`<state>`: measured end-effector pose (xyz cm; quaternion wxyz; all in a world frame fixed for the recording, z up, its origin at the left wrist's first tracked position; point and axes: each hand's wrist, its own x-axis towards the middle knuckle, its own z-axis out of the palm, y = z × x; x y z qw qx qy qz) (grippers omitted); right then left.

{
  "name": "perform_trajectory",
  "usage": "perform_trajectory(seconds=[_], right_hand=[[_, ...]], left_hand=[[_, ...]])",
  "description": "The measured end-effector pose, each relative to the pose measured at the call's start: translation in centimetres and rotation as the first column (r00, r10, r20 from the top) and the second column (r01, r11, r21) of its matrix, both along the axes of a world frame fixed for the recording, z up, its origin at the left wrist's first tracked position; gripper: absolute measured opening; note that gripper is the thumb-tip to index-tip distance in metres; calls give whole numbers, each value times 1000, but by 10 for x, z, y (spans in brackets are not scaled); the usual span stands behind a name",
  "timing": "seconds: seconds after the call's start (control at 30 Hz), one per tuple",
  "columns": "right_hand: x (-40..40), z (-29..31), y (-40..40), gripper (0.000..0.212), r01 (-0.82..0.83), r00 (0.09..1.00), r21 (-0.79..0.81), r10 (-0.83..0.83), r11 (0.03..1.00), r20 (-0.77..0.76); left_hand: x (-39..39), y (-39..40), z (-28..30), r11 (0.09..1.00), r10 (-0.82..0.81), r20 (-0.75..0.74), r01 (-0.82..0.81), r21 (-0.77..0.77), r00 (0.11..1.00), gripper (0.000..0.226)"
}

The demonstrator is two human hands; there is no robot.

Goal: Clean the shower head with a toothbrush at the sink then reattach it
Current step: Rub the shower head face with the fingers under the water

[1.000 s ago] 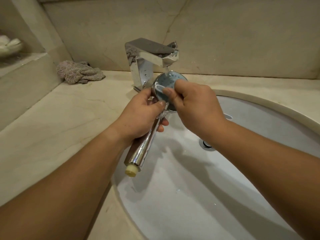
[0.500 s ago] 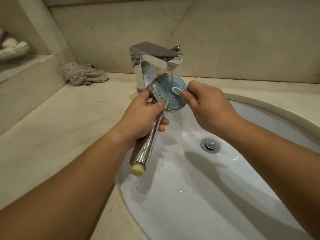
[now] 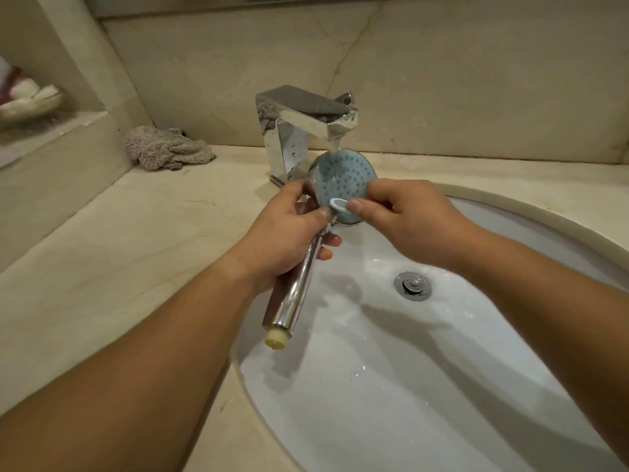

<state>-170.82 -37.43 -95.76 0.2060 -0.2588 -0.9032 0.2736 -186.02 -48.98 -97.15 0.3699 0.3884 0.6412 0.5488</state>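
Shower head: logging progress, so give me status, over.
Left hand grips shower head handle under running faucet. Right hand holds toothbrush on the face. Nothing in the way.

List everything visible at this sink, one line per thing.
faucet: 1, chrome, behind the basin, water running
shower head: 1, chrome with blue face, under the stream
toothbrush: 1, white-blue, on the face's lower edge
sink: 1, white, wet
drain: 1, metal, in the basin
cloth: 1, pinkish-grey, crumpled on the counter
left hand: grips the handle
right hand: holds the toothbrush
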Motion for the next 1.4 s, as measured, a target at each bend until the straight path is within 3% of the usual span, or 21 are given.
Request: perform_trajectory(seconds=[0.07, 0.13, 0.2, 0.27, 0.37, 0.5, 0.57, 0.6, 0.67, 0.7, 0.73, 0.8, 0.9, 1.0, 1.2, 1.3, 1.4], right_hand=[[16, 5, 15, 37, -56, 990, -179, 78, 982, 118], [32, -1, 27, 34, -54, 918, -270, 154, 961, 365], [44, -18, 32, 24, -38, 736, -240, 190, 970, 649], [47, -37, 26, 14, -48, 545, -216, 207, 975, 812], [40, -52, 14, 20, -151, 408, -88, 143, 985, 902], [31, -57, 8, 27, -193, 382, -58, 130, 979, 915], [34, -46, 17, 24, -123, 486, -111, 158, 986, 860], [34, -37, 22, 23, -52, 627, -148, 148, 988, 765], [34, -20, 27, 30, 109, 927, -380, 44, 919, 372], [31, -15, 25, 42, 106, 987, -548, -23, 830, 156], [25, -13, 19, 57, 43, 998, -680, -69, 732, -12], [8, -16, 1, 76, -84, 975, -783, -112, 617, -193], [-18, -20, -14, 58, -180, 896, -820, -255, 543, -365], [-32, -19, -12, 51, -231, 845, -802, -295, 551, -447], [-26, -26, -8, 39, -244, 822, -741, -271, 626, -500], [-27, -32, -8, 33, -166, 855, -712, -261, 682, -449], [-31, -36, -9, 39, -134, 875, -703, -249, 699, -414]], left_hand=[[1, -1, -1, 999, -29, -30, 29, -24, 999, 28], [2, -2, -2, 999, -40, -30, 39, -35, 999, 32], [4, -2, -1, 998, -36, -2, 36, -43, 999, 35], [5, -2, -1, 997, -47, 4, 47, -66, 999, 36], [6, -2, -1, 992, -61, 27, 64, -104, 998, 37], [7, -3, 3, 993, -35, 140, 50, -105, 989, 31], [6, -3, 3, 995, -7, 159, 23, -99, 987, 29], [5, -2, 3, 995, 3, 160, 13, -97, 987, 28], [6, 0, 2, 997, 9, 173, 5, -82, 985, 28], [7, 2, 2, 997, 10, 171, 2, -72, 985, 29], [8, 4, 2, 998, 13, 159, -2, -63, 987, 30], [11, 7, 2, 999, 19, 150, -14, -36, 988, 31], [13, 10, 2, 999, 19, 231, -27, 31, 973, 40], [9, 12, 3, 997, 49, 254, -64, 50, 966, 48], [10, 24, 0, 989, 149, 52, -148, -19, 987, 44], [10, 29, 0, 990, 138, 112, -137, -14, 984, 46], [6, 25, -1, 994, 66, 318, -91, 64, 946, 37]])
